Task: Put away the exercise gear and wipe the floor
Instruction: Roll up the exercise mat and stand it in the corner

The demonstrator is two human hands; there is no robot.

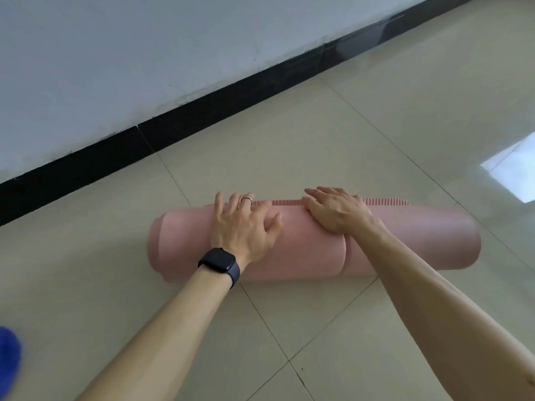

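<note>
Most of the view is pale tiled floor (333,134), with a rolled pink mat (405,241) lying on it near the black baseboard (202,117). Left hand (244,224) (watch (220,263) on the wrist) and right hand (337,211) press flat on the roll, fingers straight, gripping nothing.

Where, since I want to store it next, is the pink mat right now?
In the head view, the rolled pink mat lies mid-frame on the tiled floor, under both the left hand and right hand, near the black baseboard.
</note>
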